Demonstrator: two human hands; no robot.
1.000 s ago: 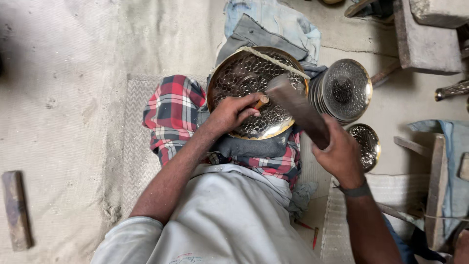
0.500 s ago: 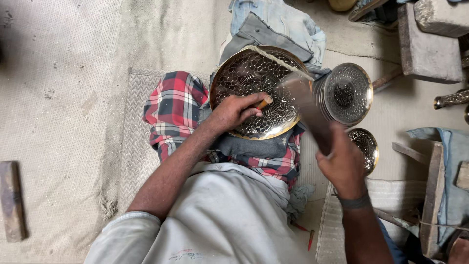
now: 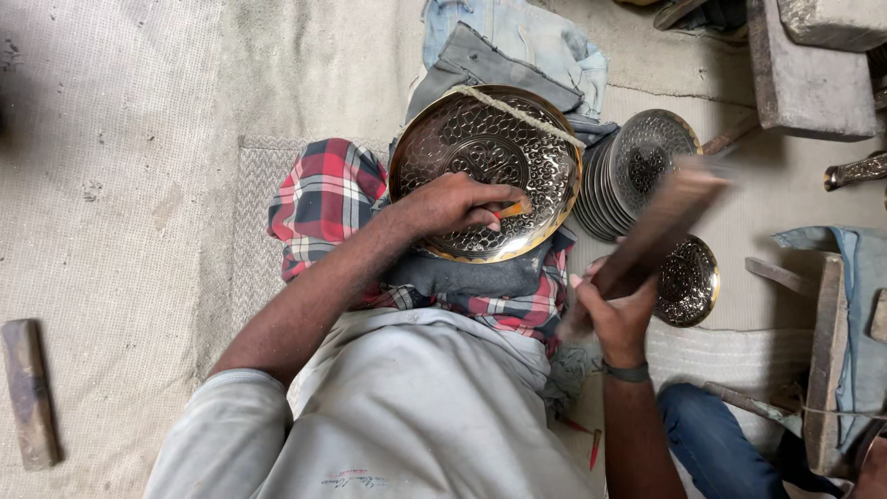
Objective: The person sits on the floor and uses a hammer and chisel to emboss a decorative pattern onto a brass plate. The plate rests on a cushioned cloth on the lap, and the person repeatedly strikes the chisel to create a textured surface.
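Note:
A round engraved metal plate (image 3: 480,139) with a brass rim rests tilted on my lap over a red checked cloth (image 3: 323,199). My left hand (image 3: 453,205) lies on the plate's lower part and pinches a small orange-tipped punch (image 3: 511,211) against the metal. Off to the right of the plate, my right hand (image 3: 614,310) grips the handle of a dark wooden mallet (image 3: 661,226), raised and blurred by motion.
A stack of engraved plates (image 3: 642,166) leans right of the lap, and one small plate (image 3: 688,282) lies below it. Blue cloths (image 3: 527,42) lie behind. Wooden blocks (image 3: 804,65) stand at the top right, and a wooden bar (image 3: 30,393) lies on the floor at left.
The mallet has swung away from the plate, up and to the right. My left hand keeps the punch at the same spot on the plate.

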